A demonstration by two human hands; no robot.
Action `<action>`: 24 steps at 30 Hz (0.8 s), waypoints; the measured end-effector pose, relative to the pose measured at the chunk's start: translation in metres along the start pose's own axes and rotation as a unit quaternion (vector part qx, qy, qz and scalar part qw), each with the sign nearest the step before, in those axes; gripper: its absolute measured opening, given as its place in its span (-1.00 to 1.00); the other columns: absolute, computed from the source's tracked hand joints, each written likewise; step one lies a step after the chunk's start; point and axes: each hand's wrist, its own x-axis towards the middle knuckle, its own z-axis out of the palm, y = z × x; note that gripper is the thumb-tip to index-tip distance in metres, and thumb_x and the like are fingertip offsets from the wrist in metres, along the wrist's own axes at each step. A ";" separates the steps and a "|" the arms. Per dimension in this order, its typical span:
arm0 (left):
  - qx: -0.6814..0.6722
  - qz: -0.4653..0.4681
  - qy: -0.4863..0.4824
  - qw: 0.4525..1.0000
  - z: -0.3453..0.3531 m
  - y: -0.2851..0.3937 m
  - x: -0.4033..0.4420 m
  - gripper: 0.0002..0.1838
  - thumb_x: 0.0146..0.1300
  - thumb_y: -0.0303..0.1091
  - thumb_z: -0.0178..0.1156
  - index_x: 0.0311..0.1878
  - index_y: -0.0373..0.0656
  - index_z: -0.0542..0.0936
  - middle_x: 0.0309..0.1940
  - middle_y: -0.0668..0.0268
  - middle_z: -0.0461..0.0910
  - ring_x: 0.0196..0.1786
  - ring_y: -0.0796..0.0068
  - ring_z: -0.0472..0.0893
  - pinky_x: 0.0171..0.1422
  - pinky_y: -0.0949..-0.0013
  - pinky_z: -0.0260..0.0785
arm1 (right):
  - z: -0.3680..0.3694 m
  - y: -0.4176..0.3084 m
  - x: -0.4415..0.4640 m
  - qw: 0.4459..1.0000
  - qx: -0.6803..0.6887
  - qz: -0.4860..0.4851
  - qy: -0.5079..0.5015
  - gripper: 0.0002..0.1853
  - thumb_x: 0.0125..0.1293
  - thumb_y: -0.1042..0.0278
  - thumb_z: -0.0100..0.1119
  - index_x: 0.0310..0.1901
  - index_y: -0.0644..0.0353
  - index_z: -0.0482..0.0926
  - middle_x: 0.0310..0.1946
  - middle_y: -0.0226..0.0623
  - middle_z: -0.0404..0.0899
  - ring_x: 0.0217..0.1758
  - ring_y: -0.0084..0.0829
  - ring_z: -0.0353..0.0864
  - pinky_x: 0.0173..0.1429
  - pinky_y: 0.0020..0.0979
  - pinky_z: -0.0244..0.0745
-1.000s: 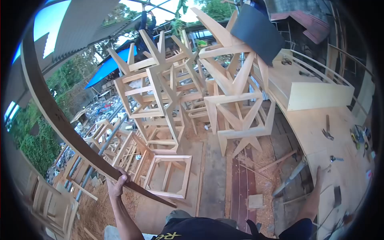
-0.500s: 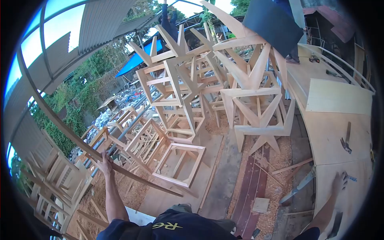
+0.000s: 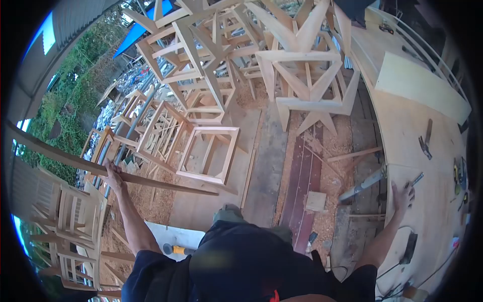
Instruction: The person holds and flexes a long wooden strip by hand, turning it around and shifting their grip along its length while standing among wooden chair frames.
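My left hand (image 3: 114,178) is closed around a long, slightly curved strip of wood (image 3: 151,182), which slants across the left side above the ground. On the plywood-topped bench at right, my right hand (image 3: 402,197) rests with its fingers spread. Its fingertips are at a small, slim, pen-like tool (image 3: 418,177); whether they touch it I cannot tell. Farther up the bench lies a claw hammer (image 3: 426,140). Past the strip's lower end, a square wooden frame (image 3: 232,153) stands on the ground.
Stacked wooden chair and table frames (image 3: 302,100) fill the far middle. More chairs (image 3: 75,221) stand at left. A pale board (image 3: 417,85) lies on the bench (image 3: 402,136). Yellow-and-black tools (image 3: 459,176) and a corded black object (image 3: 410,247) lie near the right edge. Wood shavings cover the ground.
My view has tilted downward, and the person at the back has mostly left it. The wood strip, still in my left hand, lies flatter. My right hand has moved closer to the pen-like tool.
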 end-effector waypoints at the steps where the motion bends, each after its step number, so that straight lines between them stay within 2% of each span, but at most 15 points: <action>1: 0.012 0.004 0.003 1.000 -0.003 -0.005 0.006 -0.71 0.46 -0.16 0.33 -0.21 -0.20 0.56 -0.59 0.51 0.29 -0.59 0.68 0.32 -0.49 0.53 0.20 | -0.008 -0.012 -0.003 1.000 0.008 -0.005 -0.026 0.08 0.16 -0.49 0.36 0.61 -0.15 0.20 0.61 -0.01 0.12 0.66 0.11 0.08 0.57 0.26 0.12; 2: 0.018 0.016 0.011 1.000 -0.012 -0.014 0.008 -0.71 0.46 -0.15 0.33 -0.21 -0.20 0.56 -0.60 0.51 0.29 -0.60 0.68 0.32 -0.50 0.52 0.19 | 0.042 0.008 0.013 0.993 0.040 -0.051 0.097 0.03 0.13 -0.38 0.44 0.54 -0.06 0.27 0.48 0.02 0.29 0.58 0.20 0.21 0.54 0.21 0.24; 4: 0.012 0.040 0.035 0.999 -0.013 -0.020 0.020 -0.70 0.46 -0.15 0.33 -0.22 -0.20 0.57 -0.60 0.51 0.30 -0.61 0.67 0.32 -0.51 0.52 0.18 | 0.029 -0.012 -0.006 0.995 0.059 -0.023 0.074 -0.11 0.10 -0.08 0.56 0.42 0.01 0.37 0.41 -0.11 0.37 0.47 0.08 0.37 0.38 0.21 0.42; 9: -0.002 0.004 0.062 0.998 -0.013 -0.019 0.022 -0.69 0.45 -0.12 0.34 -0.22 -0.18 0.57 -0.61 0.53 0.30 -0.63 0.68 0.31 -0.54 0.52 0.14 | 0.030 -0.032 -0.045 0.991 -0.024 -0.070 0.115 -0.31 0.21 0.07 0.48 0.32 0.04 0.41 0.34 -0.09 0.42 0.41 0.05 0.41 0.24 0.09 0.53; 12: 0.001 0.016 0.077 0.997 -0.024 -0.030 0.040 -0.67 0.45 -0.09 0.36 -0.21 -0.17 0.57 -0.60 0.54 0.29 -0.63 0.70 0.28 -0.55 0.52 0.12 | 0.060 -0.016 -0.031 0.982 -0.007 -0.138 0.127 -0.49 0.33 0.23 0.35 0.27 0.10 0.45 0.21 -0.03 0.50 0.29 0.09 0.49 0.12 0.10 0.53; 15: -0.003 0.027 0.090 0.996 -0.019 -0.030 0.047 -0.66 0.44 -0.07 0.37 -0.20 -0.17 0.58 -0.60 0.55 0.28 -0.63 0.72 0.27 -0.55 0.53 0.09 | 0.077 -0.031 -0.037 0.947 0.060 -0.204 0.241 -0.72 0.46 0.33 0.20 0.13 0.16 0.49 -0.01 0.03 0.57 0.02 0.15 0.57 0.01 0.08 0.52; 17: -0.010 0.033 0.098 0.995 -0.024 -0.045 0.056 -0.63 0.42 -0.06 0.39 -0.19 -0.20 0.57 -0.60 0.56 0.27 -0.63 0.73 0.26 -0.55 0.53 0.07 | 0.094 -0.049 -0.045 0.966 0.171 -0.119 0.152 -0.75 0.44 0.30 0.18 0.06 0.19 0.50 -0.01 0.00 0.57 0.04 0.12 0.57 0.04 0.02 0.51; 18: -0.008 0.033 0.107 0.994 -0.015 -0.039 0.053 -0.63 0.42 -0.06 0.40 -0.19 -0.20 0.57 -0.60 0.56 0.26 -0.63 0.73 0.26 -0.54 0.53 0.07 | 0.101 -0.067 -0.040 0.964 0.228 -0.076 0.109 -0.76 0.43 0.28 0.17 0.02 0.21 0.51 -0.01 -0.02 0.58 0.05 0.10 0.58 0.05 0.00 0.50; 21: 0.002 0.022 0.121 0.992 -0.017 -0.051 0.077 -0.61 0.41 -0.05 0.41 -0.19 -0.21 0.55 -0.61 0.58 0.25 -0.62 0.75 0.26 -0.54 0.56 0.09 | 0.091 -0.185 -0.079 0.886 0.417 -0.109 0.169 -0.81 0.57 0.25 0.15 -0.07 0.18 0.43 -0.33 -0.15 0.55 -0.38 -0.21 0.59 -0.33 -0.23 0.53; 22: 0.006 0.036 0.135 0.990 -0.009 -0.055 0.082 -0.60 0.41 -0.05 0.40 -0.18 -0.22 0.55 -0.61 0.58 0.25 -0.62 0.75 0.26 -0.54 0.56 0.08 | 0.101 -0.238 -0.071 0.860 0.444 -0.182 0.173 -0.82 0.56 0.24 0.17 -0.07 0.15 0.43 -0.32 -0.24 0.55 -0.36 -0.35 0.59 -0.38 -0.34 0.49; 24: 0.024 0.025 0.147 0.989 -0.006 -0.056 0.086 -0.62 0.44 -0.07 0.37 -0.17 -0.24 0.55 -0.61 0.58 0.25 -0.62 0.76 0.26 -0.55 0.56 0.08 | 0.061 -0.337 -0.092 0.784 0.588 -0.194 0.056 -0.83 0.55 0.24 0.20 -0.07 0.09 0.44 -0.30 -0.36 0.54 -0.36 -0.55 0.56 -0.44 -0.52 0.41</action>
